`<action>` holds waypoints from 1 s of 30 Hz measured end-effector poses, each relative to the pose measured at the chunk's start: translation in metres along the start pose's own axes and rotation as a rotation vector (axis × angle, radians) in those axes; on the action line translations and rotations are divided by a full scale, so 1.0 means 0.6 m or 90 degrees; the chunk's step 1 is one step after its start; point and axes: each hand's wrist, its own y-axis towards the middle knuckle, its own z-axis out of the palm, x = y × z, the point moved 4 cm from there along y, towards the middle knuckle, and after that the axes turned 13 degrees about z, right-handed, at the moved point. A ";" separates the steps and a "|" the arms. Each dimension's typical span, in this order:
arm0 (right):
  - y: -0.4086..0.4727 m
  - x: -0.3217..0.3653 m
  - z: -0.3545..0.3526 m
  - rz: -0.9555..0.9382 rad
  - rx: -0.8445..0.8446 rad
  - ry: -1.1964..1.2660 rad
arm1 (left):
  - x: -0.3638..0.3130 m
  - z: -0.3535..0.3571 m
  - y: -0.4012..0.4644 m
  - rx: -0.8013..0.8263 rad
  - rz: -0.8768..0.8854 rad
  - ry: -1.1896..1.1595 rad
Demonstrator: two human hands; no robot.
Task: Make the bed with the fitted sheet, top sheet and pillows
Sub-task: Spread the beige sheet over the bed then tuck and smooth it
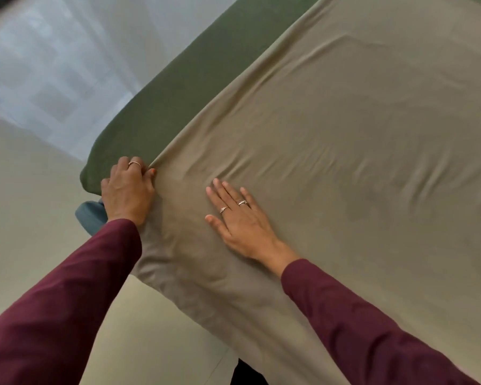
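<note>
Two dark maroon long sleeves (67, 301) reach in from the bottom edge toward a bed. At the end of the left-side sleeve, the left hand (128, 190) sits at the near corner of the bed with its knuckles up and its fingers curled, gripping the edge of a smooth taupe top sheet (345, 134) where that edge meets the corner; a thin ring shows on one finger. The right hand (239, 218) lies flat on the same sheet just beside the left, palm down, fingers straight and slightly spread, pressing on the cloth rather than clasping it, with two rings on its fingers. Soft wrinkles fan out across the sheet from between the two hands toward the far side. This taupe sheet covers most of the bed's top and hangs over the near side below the left wrist. Along its far-left edge a strip of dark green fitted sheet (178, 93) lies uncovered, stretched over the mattress and wrapped round the rounded corner just beyond the left hand. Below that corner, beside the left wrist, a small piece of blue-grey padded material (90, 215) pokes out, possibly part of the bed base, though blur makes it hard to tell. Pale glossy floor (25, 176) spreads to the left, and a blurred bright window (39, 65) fills the upper left.
</note>
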 end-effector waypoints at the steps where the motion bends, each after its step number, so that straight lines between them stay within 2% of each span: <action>1: -0.003 -0.002 -0.006 -0.010 -0.002 0.019 | 0.002 -0.004 0.004 0.002 -0.001 -0.032; 3: -0.026 -0.022 -0.013 0.055 -0.074 0.035 | 0.007 -0.013 0.005 0.006 -0.040 -0.088; 5: -0.067 -0.053 -0.004 0.209 -0.144 0.025 | 0.015 -0.016 0.005 0.017 -0.083 -0.123; 7: -0.107 -0.053 0.018 0.311 -0.165 -0.020 | 0.024 -0.011 0.006 0.052 -0.102 -0.165; 8: -0.117 -0.039 0.029 0.317 -0.160 -0.043 | 0.030 -0.006 0.009 0.076 -0.108 -0.202; 10: -0.109 -0.001 0.046 0.278 -0.143 -0.049 | 0.043 0.001 0.022 0.142 -0.111 -0.267; 12: -0.084 0.038 0.056 0.189 -0.104 -0.047 | 0.056 -0.001 0.035 0.223 -0.088 -0.286; 15: -0.038 0.070 0.040 0.022 -0.009 -0.021 | 0.067 -0.009 0.045 0.346 -0.014 -0.203; 17: -0.009 0.047 0.014 0.012 0.017 0.028 | 0.076 -0.009 0.051 0.370 0.008 -0.142; 19: 0.010 -0.025 -0.019 0.157 -0.052 0.053 | 0.087 -0.004 0.056 0.372 0.001 -0.113; 21: 0.005 -0.135 -0.054 0.398 -0.168 0.061 | 0.095 0.003 0.065 0.384 0.005 -0.094; 23: -0.010 -0.230 -0.072 0.616 -0.185 0.066 | 0.099 0.009 0.081 0.440 0.025 -0.077; 24: -0.011 -0.252 -0.075 0.681 -0.173 0.067 | 0.100 0.010 0.089 0.492 0.034 -0.071; 27: 0.053 -0.224 -0.073 0.715 -0.223 0.070 | 0.078 0.015 0.140 0.701 0.036 -0.032; 28: 0.085 -0.195 -0.068 0.682 -0.231 0.069 | 0.060 0.018 0.167 0.710 0.030 -0.047; 30: 0.143 -0.129 -0.059 0.572 -0.235 0.061 | 0.006 0.034 0.229 0.626 0.049 -0.113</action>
